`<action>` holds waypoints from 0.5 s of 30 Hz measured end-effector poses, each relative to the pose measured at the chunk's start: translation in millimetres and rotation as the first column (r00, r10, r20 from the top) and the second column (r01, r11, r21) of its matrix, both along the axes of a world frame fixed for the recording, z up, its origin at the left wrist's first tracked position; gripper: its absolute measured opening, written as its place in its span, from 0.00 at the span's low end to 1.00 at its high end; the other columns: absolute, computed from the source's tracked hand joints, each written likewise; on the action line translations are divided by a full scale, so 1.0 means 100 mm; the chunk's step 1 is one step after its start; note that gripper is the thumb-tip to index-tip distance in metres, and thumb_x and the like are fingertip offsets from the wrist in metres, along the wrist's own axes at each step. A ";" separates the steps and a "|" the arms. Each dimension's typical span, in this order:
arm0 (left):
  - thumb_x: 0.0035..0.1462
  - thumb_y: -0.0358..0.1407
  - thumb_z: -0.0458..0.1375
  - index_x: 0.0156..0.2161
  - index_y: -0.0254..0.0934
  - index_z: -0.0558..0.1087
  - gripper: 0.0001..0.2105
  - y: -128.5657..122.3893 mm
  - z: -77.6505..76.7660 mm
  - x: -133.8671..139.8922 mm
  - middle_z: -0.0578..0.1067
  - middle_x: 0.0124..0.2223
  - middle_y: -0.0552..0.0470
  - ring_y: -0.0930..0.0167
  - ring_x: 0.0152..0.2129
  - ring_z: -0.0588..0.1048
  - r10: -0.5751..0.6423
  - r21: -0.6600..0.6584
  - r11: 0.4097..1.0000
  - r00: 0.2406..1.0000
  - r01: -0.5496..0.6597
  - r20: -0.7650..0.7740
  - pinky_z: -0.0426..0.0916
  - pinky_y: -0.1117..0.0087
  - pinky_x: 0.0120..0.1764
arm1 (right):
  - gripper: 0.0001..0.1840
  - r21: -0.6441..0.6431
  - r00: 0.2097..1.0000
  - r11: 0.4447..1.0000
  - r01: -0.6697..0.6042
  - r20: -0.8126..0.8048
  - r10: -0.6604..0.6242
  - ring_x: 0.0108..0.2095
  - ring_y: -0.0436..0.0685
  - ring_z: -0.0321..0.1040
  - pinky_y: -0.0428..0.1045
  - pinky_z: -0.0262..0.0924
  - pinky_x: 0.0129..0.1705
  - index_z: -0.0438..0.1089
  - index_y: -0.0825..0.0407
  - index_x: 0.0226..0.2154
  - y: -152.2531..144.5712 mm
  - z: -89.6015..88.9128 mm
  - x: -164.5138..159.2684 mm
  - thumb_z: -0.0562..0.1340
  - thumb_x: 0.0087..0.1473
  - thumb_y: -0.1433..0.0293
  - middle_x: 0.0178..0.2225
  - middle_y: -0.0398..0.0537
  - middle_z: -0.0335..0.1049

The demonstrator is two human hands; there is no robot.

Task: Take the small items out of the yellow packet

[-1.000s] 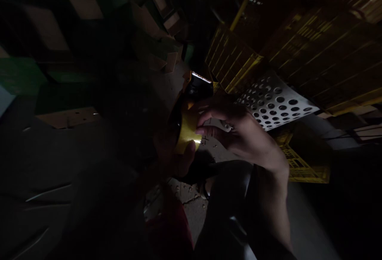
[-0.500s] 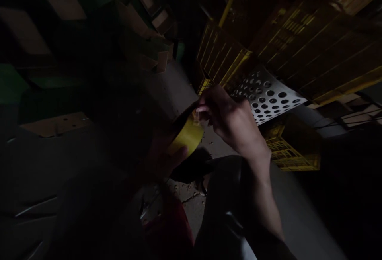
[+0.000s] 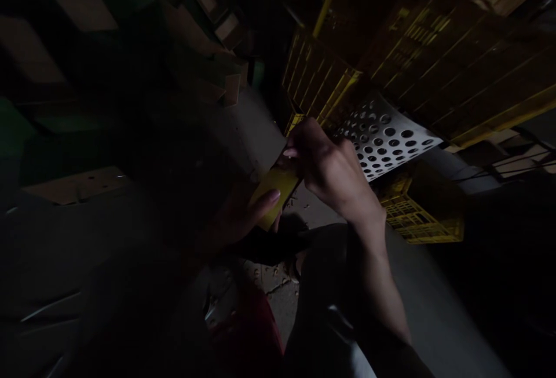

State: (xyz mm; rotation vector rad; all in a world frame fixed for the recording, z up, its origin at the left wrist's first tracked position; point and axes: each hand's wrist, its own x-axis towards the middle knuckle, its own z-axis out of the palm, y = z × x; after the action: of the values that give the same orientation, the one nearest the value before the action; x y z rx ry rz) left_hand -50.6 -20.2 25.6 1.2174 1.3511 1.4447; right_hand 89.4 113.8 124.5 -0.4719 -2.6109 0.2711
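My left hand (image 3: 243, 219) is in deep shadow at the middle of the view, closed around a roll of yellow tape (image 3: 280, 184). Its thumb lies across the tape's outer face, and a fingertip shows below. My right hand (image 3: 333, 172) comes in from the right, its fingers pinched together at the roll's upper edge. The fingertips seem to grip the end of the tape; the exact grip is hidden behind the knuckles and too dark to make out.
Yellow plastic crates (image 3: 321, 71) stand stacked at the upper right, with a perforated metal sheet (image 3: 388, 140) below them. A smaller yellow crate (image 3: 425, 219) sits lower down. Boxes with cardboard-coloured panels (image 3: 76, 186) fill the dark left side. Something red (image 3: 256, 320) is near my legs.
The roll has turned in my left hand, showing a flatter face, and the thumb now lies further over it. My right hand has shifted slightly left and up, still pinching at the edge.
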 end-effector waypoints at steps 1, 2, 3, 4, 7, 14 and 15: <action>0.72 0.51 0.58 0.27 0.36 0.76 0.25 0.01 0.01 -0.01 0.76 0.27 0.51 0.72 0.26 0.76 -0.067 0.016 0.998 0.997 0.066 0.029 0.73 0.71 0.37 | 0.08 -0.013 1.000 1.000 0.004 -0.021 -0.004 0.34 0.55 0.75 0.50 0.59 0.35 0.73 0.50 0.50 0.01 0.00 0.00 0.59 0.75 0.67 0.37 0.48 0.75; 0.72 0.50 0.58 0.30 0.35 0.77 0.23 0.02 0.00 -0.02 0.78 0.28 0.52 0.72 0.26 0.77 -0.126 0.041 0.992 0.990 0.123 0.062 0.73 0.72 0.38 | 0.08 -0.031 0.999 1.000 0.003 -0.043 -0.004 0.35 0.55 0.76 0.51 0.61 0.35 0.74 0.50 0.50 0.02 0.00 -0.01 0.59 0.75 0.66 0.37 0.49 0.76; 0.72 0.49 0.58 0.34 0.35 0.78 0.20 0.03 -0.02 -0.04 0.79 0.30 0.52 0.72 0.28 0.78 -0.161 0.066 0.986 0.982 0.155 0.098 0.72 0.72 0.38 | 0.09 -0.051 0.998 0.999 -0.006 -0.065 0.003 0.35 0.56 0.76 0.51 0.62 0.36 0.74 0.50 0.50 0.02 0.01 -0.01 0.59 0.75 0.66 0.37 0.49 0.76; 0.72 0.48 0.60 0.38 0.35 0.78 0.18 0.04 -0.03 -0.04 0.80 0.32 0.52 0.72 0.30 0.79 -0.180 0.091 0.981 0.975 0.169 0.129 0.72 0.72 0.40 | 0.09 -0.074 0.996 0.997 -0.021 -0.084 0.015 0.35 0.55 0.77 0.51 0.63 0.36 0.74 0.50 0.50 0.02 0.01 -0.02 0.59 0.76 0.65 0.38 0.49 0.77; 0.72 0.46 0.62 0.41 0.34 0.78 0.15 0.03 -0.08 -0.05 0.81 0.35 0.51 0.71 0.35 0.80 -0.281 0.140 0.957 0.934 0.255 0.222 0.73 0.71 0.45 | 0.13 -0.168 0.988 0.981 -0.098 -0.134 0.076 0.35 0.54 0.77 0.50 0.67 0.37 0.74 0.50 0.50 0.04 0.03 -0.02 0.61 0.76 0.59 0.38 0.48 0.79; 0.70 0.47 0.65 0.42 0.33 0.77 0.16 -0.06 -0.06 -0.01 0.76 0.38 0.50 0.71 0.35 0.74 -0.410 0.091 0.912 0.884 0.400 0.223 0.68 0.71 0.41 | 0.20 -0.378 0.958 0.881 -0.284 -0.154 0.242 0.38 0.54 0.78 0.49 0.71 0.39 0.78 0.51 0.46 0.14 0.09 0.07 0.65 0.72 0.51 0.40 0.49 0.82; 0.69 0.48 0.66 0.42 0.33 0.77 0.17 -0.07 -0.06 0.00 0.76 0.37 0.50 0.71 0.35 0.74 -0.401 0.078 0.916 0.886 0.393 0.234 0.68 0.71 0.41 | 0.20 -0.364 0.956 0.884 -0.294 -0.133 0.263 0.38 0.53 0.78 0.49 0.70 0.39 0.79 0.51 0.43 0.14 0.11 0.08 0.64 0.73 0.52 0.41 0.49 0.82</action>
State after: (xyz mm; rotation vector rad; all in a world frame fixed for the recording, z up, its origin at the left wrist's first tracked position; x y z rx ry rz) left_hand -50.8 -26.9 19.3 1.2036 0.8534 1.2708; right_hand 97.6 127.7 135.5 -0.1988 -2.5438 0.8877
